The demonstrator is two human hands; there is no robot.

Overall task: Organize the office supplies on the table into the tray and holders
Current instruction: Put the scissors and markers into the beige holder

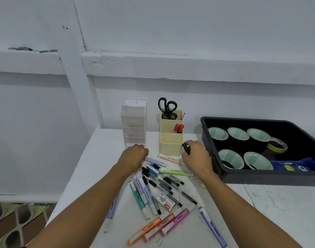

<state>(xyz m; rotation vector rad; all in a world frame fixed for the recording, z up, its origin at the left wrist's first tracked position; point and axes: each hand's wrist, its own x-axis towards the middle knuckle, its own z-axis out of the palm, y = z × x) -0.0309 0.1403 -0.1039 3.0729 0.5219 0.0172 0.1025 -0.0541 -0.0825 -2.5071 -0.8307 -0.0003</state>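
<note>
Pastel highlighters and black pens (160, 185) lie in a loose pile on the white table (99, 158), with a staples box (166, 201) among them. My right hand (197, 156) grips a short black item (185, 148) just right of the cream holder (171, 143), which has scissors (167, 108) and red markers (178, 128) in it. My left hand (135, 153) is curled over the end of a lilac highlighter (155, 161), in front of the white tiered holder (133, 122). The black tray (260, 178) on the right holds several tape rolls.
A blue pouch (296, 166) lies in the tray's near right corner, beside a yellow tape roll (277, 144). The table stands against a white wall (171, 51). Its left edge drops to a patterned floor (19, 222).
</note>
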